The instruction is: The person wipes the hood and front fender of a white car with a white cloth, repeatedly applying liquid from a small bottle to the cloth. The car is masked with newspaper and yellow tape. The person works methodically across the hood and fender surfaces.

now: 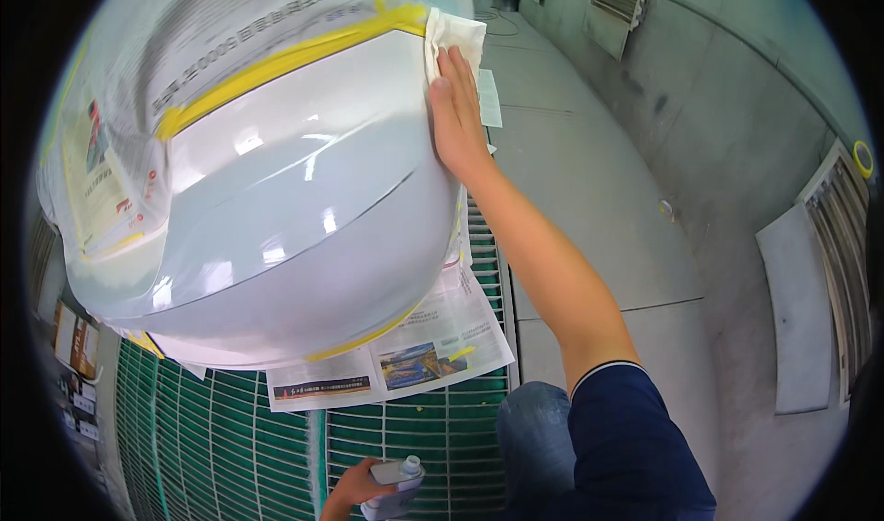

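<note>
A glossy white and pale grey car bumper (304, 208) fills the middle left, masked along its upper edge with yellow tape (295, 65). My right hand (458, 121) reaches far up to its right end. There it presses a folded white cloth (456, 35) against the panel, fingers laid over the cloth. Low in the picture, my left hand (350, 486) grips a small metal can (394, 484) with a capped spout on top. Its fingers are partly out of sight behind the can.
Plastic film (230, 24) covers the car body above the tape. Newspaper (419, 351) hangs below the bumper over a green floor grating (221, 429). Grey wall with louvred vents (843, 236) stands on the right; a yellow tape roll (862, 159) hangs there. Boxes (75, 341) stand at far left.
</note>
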